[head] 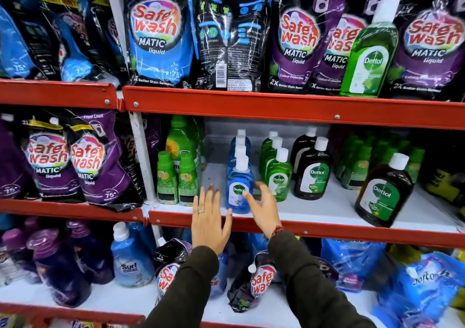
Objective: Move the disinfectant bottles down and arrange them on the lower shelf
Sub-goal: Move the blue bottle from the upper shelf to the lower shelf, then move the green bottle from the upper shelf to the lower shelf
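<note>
Both hands are up at the middle shelf (314,208), either side of the front blue bottle (239,189). The left hand (210,223) is spread flat with fingers apart, a ring on one finger, just left of the bottle and holding nothing. The right hand (263,208) is open and curved, its fingers close to the bottle's right side; whether they touch it I cannot tell, as that hand is blurred. Both arms wear dark sleeves.

The blue bottle heads a row of blue bottles running back on the white shelf. Just to its right stands a row of green bottles (278,179), then two dark brown bottles (312,174), and nearer the shelf's front edge, well to the right, a larger brown bottle (383,196).

One green bottle (370,53) stands on the top shelf (251,103) among purple detergent pouches (294,40).
</note>
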